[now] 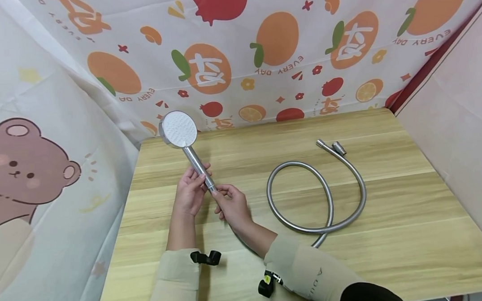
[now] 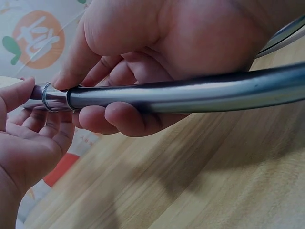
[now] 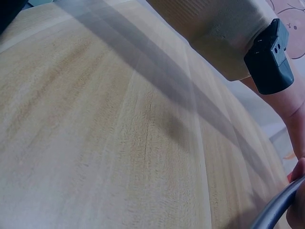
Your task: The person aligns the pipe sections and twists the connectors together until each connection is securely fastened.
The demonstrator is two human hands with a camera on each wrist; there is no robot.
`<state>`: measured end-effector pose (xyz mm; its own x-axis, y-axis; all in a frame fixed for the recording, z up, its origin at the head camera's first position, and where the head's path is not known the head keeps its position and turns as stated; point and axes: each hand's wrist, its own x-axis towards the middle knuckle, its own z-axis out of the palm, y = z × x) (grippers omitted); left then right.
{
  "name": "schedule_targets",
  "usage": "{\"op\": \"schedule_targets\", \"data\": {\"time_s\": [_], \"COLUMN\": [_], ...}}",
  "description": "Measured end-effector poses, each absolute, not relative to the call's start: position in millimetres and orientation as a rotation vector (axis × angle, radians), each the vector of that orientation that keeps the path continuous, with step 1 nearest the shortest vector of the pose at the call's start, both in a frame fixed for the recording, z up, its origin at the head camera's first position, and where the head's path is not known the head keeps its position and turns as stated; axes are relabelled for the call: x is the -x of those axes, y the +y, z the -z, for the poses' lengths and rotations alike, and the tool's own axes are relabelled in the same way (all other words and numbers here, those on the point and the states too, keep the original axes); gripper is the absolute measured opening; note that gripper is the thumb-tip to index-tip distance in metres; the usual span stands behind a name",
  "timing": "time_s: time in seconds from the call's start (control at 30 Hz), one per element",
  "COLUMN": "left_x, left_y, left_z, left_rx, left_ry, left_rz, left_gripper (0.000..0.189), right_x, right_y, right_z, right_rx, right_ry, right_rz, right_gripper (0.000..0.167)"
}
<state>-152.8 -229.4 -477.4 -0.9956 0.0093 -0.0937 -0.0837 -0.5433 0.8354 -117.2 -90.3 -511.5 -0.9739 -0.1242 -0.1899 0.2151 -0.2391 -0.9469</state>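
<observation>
A chrome shower head [image 1: 179,129] with a round white face tilts up over the table's left part. My left hand [image 1: 189,193] holds its handle, thumb on top and fingers beneath. Just below, my right hand [image 1: 234,207] grips the end of a grey metal shower hose [image 2: 214,90], thumb close to the ringed joint [image 2: 57,98] where hose and handle meet. From there the hose bends down past the right wrist. Only a short curve of hose [image 3: 279,207] shows at the right wrist view's lower corner.
On the wooden table [image 1: 409,206], the rest of the hose lies in a loop [image 1: 269,192] right of my hands. Its far end [image 1: 320,143] lies beside a small metal fitting [image 1: 339,148]. A fruit-print cloth [image 1: 236,47] hangs behind, and a bear-print cloth [image 1: 23,169] hangs at left.
</observation>
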Motion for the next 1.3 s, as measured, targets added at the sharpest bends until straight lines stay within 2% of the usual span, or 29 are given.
{"op": "schedule_targets", "data": {"time_s": [0.4,0.67,1.3], "left_x": [153,150,148], "left_y": [-226,-218,-219], "left_z": [474,477,482], "left_rx": [0.115,0.1,0.07], "left_ry": [1.48,1.474,1.415], "left_rz": [-2.693,-2.696,-2.749], "left_gripper": [0.042,0.039,0.037], "right_x": [119,121,122], "right_y": [-89,-91,-92], "right_z": [509,507,508], "right_rx": [-0.028,-0.08,-0.068], "right_ry": [1.717,1.76,1.723], "right_rz": [2.324,2.284,2.327], "right_gripper": [0.024,0.041,0.022]}}
